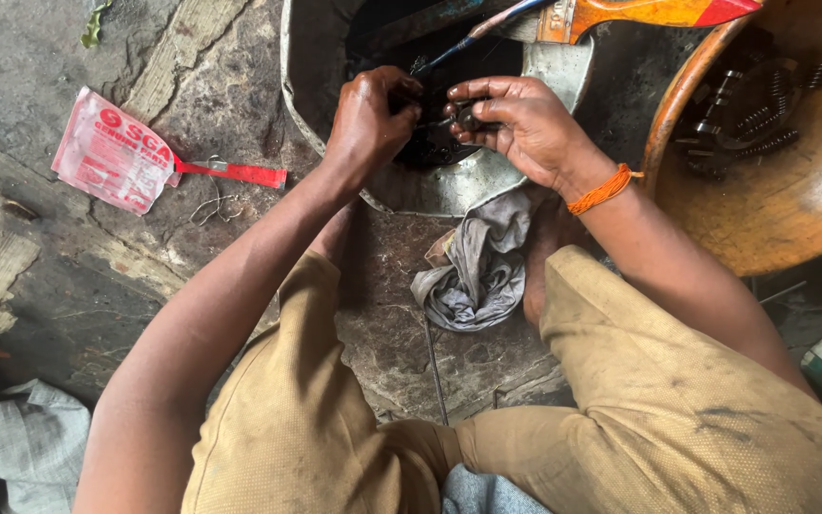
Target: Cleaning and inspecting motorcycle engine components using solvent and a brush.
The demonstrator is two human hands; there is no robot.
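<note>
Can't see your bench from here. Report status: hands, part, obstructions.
Left hand and right hand both gripping small dark metal part over metal tray. Grey rag below, clear of hands.

Only 1 package showed up from where I was watching: a flat plastic pouch lying on the stone floor at the left, well away from the hands. It was roughly rectangular, crumpled, pale pink-white with red print. A torn red strip stuck out from its right edge. I saw no screens or signs.

grey rag, orange wristband, red/white packet, tan trousers
</note>
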